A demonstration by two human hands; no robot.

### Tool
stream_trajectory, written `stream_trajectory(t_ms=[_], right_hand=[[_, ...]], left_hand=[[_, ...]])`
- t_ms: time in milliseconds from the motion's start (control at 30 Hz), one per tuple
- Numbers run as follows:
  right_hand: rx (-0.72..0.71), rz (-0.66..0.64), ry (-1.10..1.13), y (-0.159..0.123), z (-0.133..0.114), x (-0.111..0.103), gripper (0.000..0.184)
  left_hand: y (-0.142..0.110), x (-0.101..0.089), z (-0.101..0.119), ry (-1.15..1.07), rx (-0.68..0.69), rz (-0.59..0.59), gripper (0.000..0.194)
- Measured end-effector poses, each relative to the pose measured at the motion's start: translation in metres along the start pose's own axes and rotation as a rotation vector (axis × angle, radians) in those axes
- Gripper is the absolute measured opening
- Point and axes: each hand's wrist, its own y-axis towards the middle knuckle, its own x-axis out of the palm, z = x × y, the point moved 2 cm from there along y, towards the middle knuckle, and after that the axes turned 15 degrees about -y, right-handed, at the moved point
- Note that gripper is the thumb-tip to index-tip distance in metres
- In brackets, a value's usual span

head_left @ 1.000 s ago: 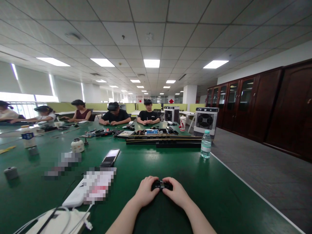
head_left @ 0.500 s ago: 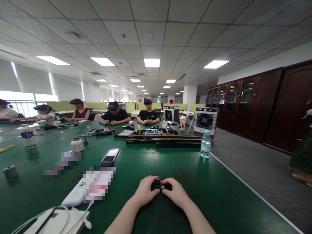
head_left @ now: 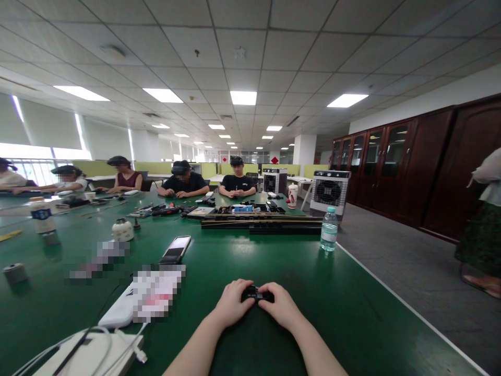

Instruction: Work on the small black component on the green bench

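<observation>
Spanning the gap between both hands in the head view, a small black object (head_left: pixel 256 295) is gripped from the left by the left hand (head_left: pixel 235 303) and from the right by the right hand (head_left: pixel 278 304), with fingers curled over its far side and thumbs set along its near side. It is held low over the near middle of the green table (head_left: pixel 352 303); whether it is also supported by the tabletop cannot be told. Over the last second the grip has been kept almost unchanged, so the handling seems to be limited to small finger adjustments, too fine to be made out. At the right, a walking person (head_left: pixel 483 219) has been brought into view beside the dark cabinets (head_left: pixel 438 167), well apart from the hands, and the work appears undisturbed. A phone (head_left: pixel 176 249) is left lying to the left, and a water bottle (head_left: pixel 329 230) is seen standing farther off, to the right.
</observation>
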Motion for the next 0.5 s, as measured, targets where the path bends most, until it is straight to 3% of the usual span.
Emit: stream_trajectory(t_ms=[500], right_hand=[[-0.009, -0.010, 0.010, 0.0010, 0.0034, 0.0026, 0.021]], left_hand=[[0.0000, -0.0016, 0.0024, 0.017, 0.014, -0.019, 0.040]])
